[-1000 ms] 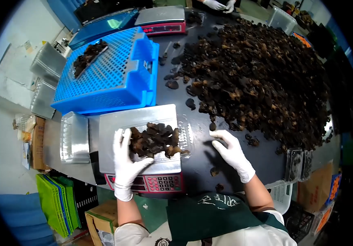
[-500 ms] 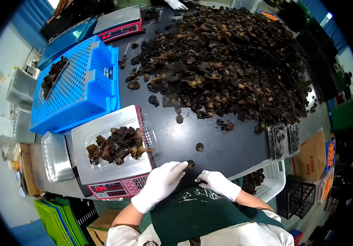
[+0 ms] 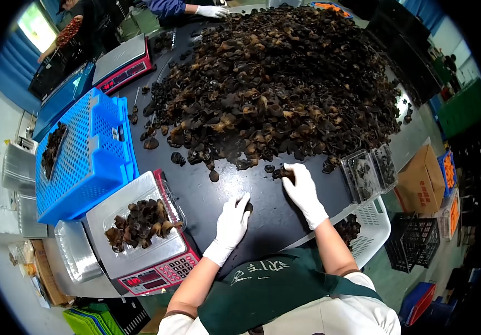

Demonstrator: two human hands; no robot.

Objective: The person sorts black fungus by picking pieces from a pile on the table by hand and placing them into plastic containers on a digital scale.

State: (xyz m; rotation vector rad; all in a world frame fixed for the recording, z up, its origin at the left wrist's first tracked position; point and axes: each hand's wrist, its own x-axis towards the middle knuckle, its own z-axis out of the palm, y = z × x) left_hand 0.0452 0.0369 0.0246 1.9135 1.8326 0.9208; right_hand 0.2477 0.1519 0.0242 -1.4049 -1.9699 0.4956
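Mid-frame, my left fingers (image 3: pixel 240 207) half-curl against a dark piece (image 3: pixel 249 207), seemingly steadying it. My right fingers (image 3: pixel 300 171) bend partway over a brown piece (image 3: pixel 288 175); both grips are unclear.

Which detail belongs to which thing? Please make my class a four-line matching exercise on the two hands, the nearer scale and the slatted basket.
Column 1
1. Left hand
2. Right hand
3. Nearer scale
4. Slatted basket

Column 2
A. White, with dark pieces inside
B. Between the nearer scale and the other hand
C. Red and silver, with a keypad
D. At dark pieces by the big pile

Right pairs: 1-B, 2-D, 3-C, 4-A
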